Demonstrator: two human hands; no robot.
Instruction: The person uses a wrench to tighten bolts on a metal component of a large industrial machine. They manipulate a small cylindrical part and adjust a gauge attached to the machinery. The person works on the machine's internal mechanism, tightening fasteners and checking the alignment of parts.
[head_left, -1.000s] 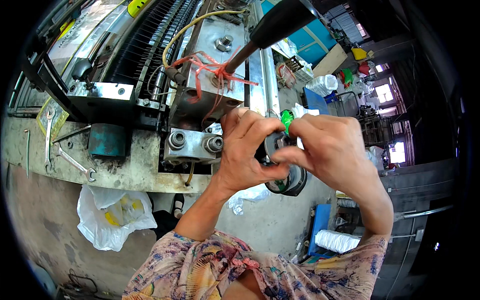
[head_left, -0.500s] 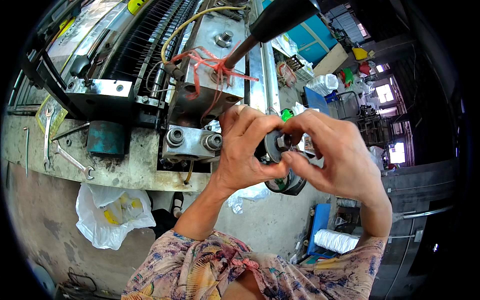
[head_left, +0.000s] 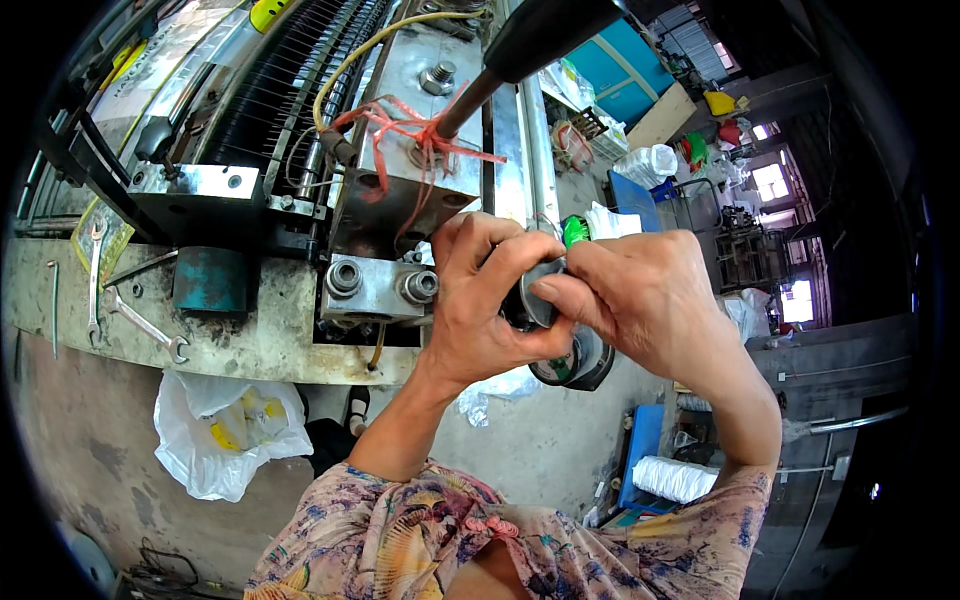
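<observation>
A large round metal washer [head_left: 541, 293] shows between my hands, at the end of the machine beside the steel block [head_left: 407, 213]. My left hand [head_left: 487, 300] curls around the washer, thumb below and fingers above. My right hand [head_left: 640, 290] pinches in front of the washer, thumb and bent fingers over the hex fastener at its middle, which they now hide. Whether that is a nut or a bolt head cannot be made out. Just left of my left hand sits a smaller block with two socket-head bolts [head_left: 381, 285].
A black-handled lever [head_left: 470, 105] tied with red string slants overhead. Two open-end wrenches [head_left: 145, 318] and a hex key [head_left: 54, 305] lie on the machine ledge [head_left: 270, 350]. Below hangs a white plastic bag [head_left: 225, 440]. A green and black round part [head_left: 575, 365] sits under my hands.
My right hand has moved left and turned over, its fingers closing over the hex fastener that showed before. My left hand stays around the washer.
</observation>
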